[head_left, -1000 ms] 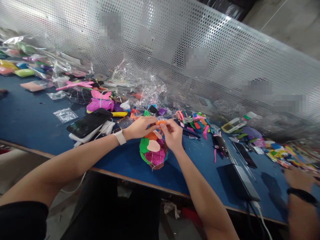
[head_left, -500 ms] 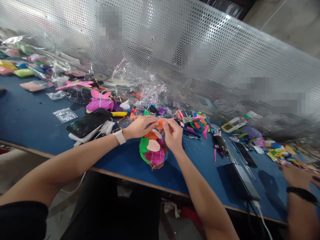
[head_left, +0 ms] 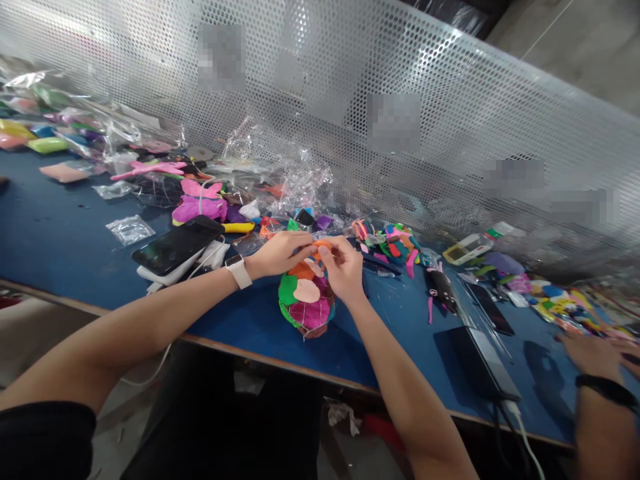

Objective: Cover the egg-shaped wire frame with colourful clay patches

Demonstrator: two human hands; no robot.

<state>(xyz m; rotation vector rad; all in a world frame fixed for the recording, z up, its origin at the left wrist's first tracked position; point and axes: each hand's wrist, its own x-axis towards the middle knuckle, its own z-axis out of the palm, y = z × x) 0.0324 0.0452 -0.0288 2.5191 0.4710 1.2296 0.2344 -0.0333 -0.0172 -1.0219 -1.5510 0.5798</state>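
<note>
Both my hands meet over the blue table, their fingers pinched on a small piece of orange modelling clay [head_left: 321,248]. My left hand [head_left: 284,253], with a white-strapped watch on its wrist, grips the clay from the left. From the right, my right hand [head_left: 344,265] holds it between thumb and fingers. Just below them lies a rounded clay figure [head_left: 309,303] covered in green, peach, magenta, brown and orange patches, with thin pale lines across it. My fingers hide its upper right part and much of the orange piece.
A black phone [head_left: 177,248] lies on a white object to the left. Clear plastic bags [head_left: 300,190] and coloured clay pieces line the perforated metal screen [head_left: 320,87]. A black box with a cable [head_left: 485,363] stands at right, near another person's hands [head_left: 595,357].
My right hand's fingers have shifted slightly up and left, curling further over the orange clay. The patchwork figure stays in place.
</note>
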